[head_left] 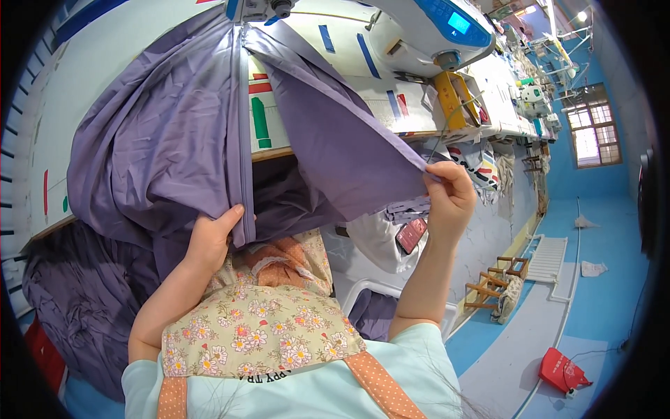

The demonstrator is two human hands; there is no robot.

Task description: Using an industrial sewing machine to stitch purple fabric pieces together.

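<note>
A large piece of purple fabric (160, 119) spreads over the sewing table (91, 77) and hangs off its near edge. Its far end lies under the needle area of the sewing machine (433, 28). My left hand (211, 237) grips a zipper-like seamed strip (241, 153) of the fabric at the table's near edge, thumb on top. Off to the right, my right hand (450, 195) pinches the corner of a fabric flap and holds it stretched out from the machine. Between strip and flap, the tabletop with green and red tape shows.
More purple fabric (77, 307) is heaped at lower left. A yellow box (457, 101) stands on the table right of the machine. Below the right arm are a phone (412, 236) on white cloth and a white bin (370, 290). Wooden stools (488, 286) stand along the aisle.
</note>
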